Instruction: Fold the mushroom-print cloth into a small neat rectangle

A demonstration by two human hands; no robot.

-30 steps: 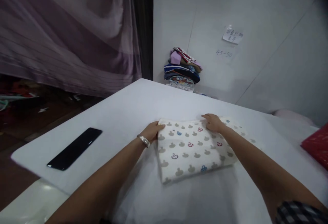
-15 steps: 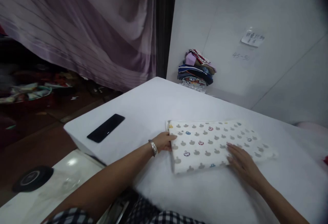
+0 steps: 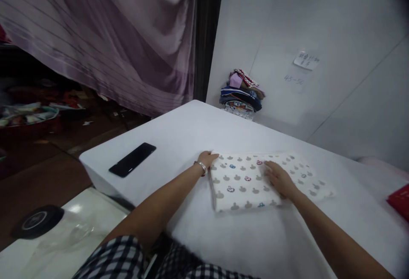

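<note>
Taking the printed cloth [image 3: 244, 183] as the centre of our dial, we see it lying folded on the white desk [image 3: 182, 136], at four o'clock from the middle of our view. It is cream, with grey apple-like shapes and a few outlined in red, blue and purple.

Our left hand [image 3: 208, 159], with a silvery bracelet [image 3: 202, 167] at the wrist, grips the cloth's corner at ten o'clock, thumb on top; we cannot tell how its other fingers sit beneath. Our right hand [image 3: 281, 179] rests on the cloth near its middle, its fingers extended and gripping nothing that we can make out.

At nine o'clock, well apart from the cloth, a black phone-like slab [image 3: 132, 160] lies on the desk. Just past eleven we have a stack of folded fabrics [image 3: 241, 96] against the wall, and at one o'clock a handwritten note [image 3: 306, 60] on it. A red item [image 3: 400, 202] shows at three o'clock, and a purple curtain [image 3: 128, 36] hangs at ten.
</note>
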